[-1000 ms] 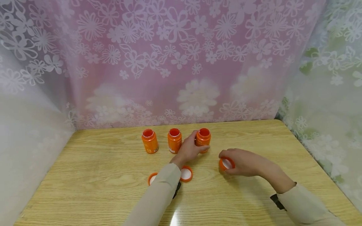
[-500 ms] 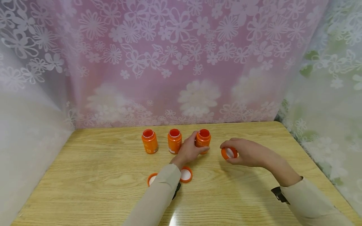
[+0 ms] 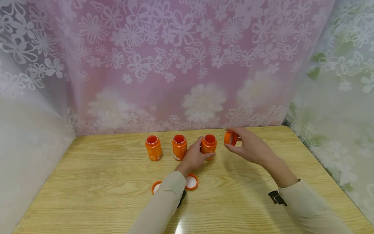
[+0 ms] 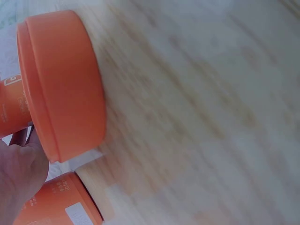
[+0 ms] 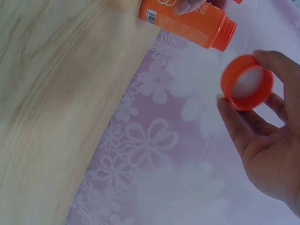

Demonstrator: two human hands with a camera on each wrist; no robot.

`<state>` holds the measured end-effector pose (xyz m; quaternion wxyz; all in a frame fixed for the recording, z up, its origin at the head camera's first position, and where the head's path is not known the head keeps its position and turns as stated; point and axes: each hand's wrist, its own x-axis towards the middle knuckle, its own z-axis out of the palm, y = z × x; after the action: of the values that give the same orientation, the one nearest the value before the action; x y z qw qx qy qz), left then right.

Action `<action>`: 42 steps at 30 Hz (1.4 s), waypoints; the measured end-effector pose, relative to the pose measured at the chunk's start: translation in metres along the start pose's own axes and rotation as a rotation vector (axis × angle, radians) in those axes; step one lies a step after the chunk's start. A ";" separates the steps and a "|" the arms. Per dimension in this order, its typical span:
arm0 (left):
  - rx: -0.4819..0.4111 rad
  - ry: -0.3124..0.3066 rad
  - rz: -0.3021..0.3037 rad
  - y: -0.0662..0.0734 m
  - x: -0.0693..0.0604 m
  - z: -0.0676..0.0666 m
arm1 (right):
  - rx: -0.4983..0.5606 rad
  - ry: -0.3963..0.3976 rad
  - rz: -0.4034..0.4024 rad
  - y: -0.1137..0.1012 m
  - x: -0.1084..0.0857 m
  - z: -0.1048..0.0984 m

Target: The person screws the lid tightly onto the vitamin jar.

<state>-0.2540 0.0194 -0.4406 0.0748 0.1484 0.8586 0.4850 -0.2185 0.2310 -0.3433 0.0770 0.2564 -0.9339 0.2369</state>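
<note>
Below and right of the head view's centre, the left hand (image 3: 193, 157) grips an uncapped orange bottle (image 3: 209, 147) while the right hand (image 3: 252, 148) pinches an orange cap (image 3: 228, 138), tilted on edge near that bottle, which might drop if the pinch loosens or sit crooked if lowered so tilted.

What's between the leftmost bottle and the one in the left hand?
The uncapped middle bottle, then part of the left hand itself, as the head view shows.

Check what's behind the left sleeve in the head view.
An orange cap peeks out left of the sleeve, white inside up; its remainder, and anything fully behind the sleeve, is covered.
</note>
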 end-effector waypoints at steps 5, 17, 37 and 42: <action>-0.005 0.004 0.001 0.000 0.000 0.000 | 0.126 0.152 -0.008 0.002 0.007 0.010; -0.007 -0.002 -0.004 0.000 0.000 0.000 | 0.476 0.330 0.131 0.003 0.025 0.040; 0.002 0.006 0.016 -0.001 0.000 -0.001 | 0.651 0.291 0.162 -0.035 0.030 0.044; 0.010 0.005 0.012 -0.001 -0.001 -0.001 | 0.616 0.298 0.155 -0.036 0.030 0.051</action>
<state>-0.2530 0.0181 -0.4411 0.0691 0.1528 0.8601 0.4817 -0.2268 0.1660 -0.3655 0.1133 0.1585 -0.8137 0.5476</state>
